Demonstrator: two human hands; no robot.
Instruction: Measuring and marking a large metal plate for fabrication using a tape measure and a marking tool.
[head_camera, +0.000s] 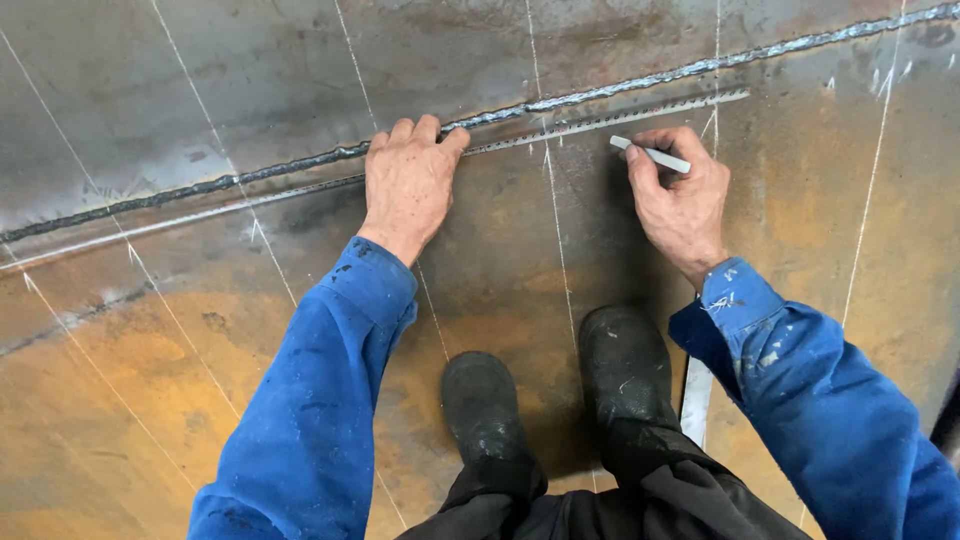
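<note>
A broad rusty steel plate (200, 380) fills the view, orange-brown below and grey above, crossed by thin white chalk lines (560, 240) that run roughly up and down it. A raised weld seam (250, 172) runs slantwise across the plate from lower left to upper right, and just below it, near and almost parallel, lies a long narrow metal ruler (600, 120). The person stands on the plate in dark boots (620, 370), both arms in blue sleeves (320, 400) reaching forward. The left hand (408, 185) lies flat with fingers together, fingertips pressing the ruler down against the plate right beside the seam. The right hand (680, 200) pinches a short white marking stick (652, 155) between thumb and fingers, its tip held just below the ruler's edge, near one of the chalk lines. The likeliest trouble, as I judge it, is the ruler sliding: it is long, held at one spot only, and its far end to the right lies free, so a push from the stick could swing it and skew the mark. The bumpy seam so close by could also tip the ruler off flat. The stick looks brittle and may snap if pressed hard on rough rust. A white strip (697, 400) lies by the right boot and could be stepped on.
</note>
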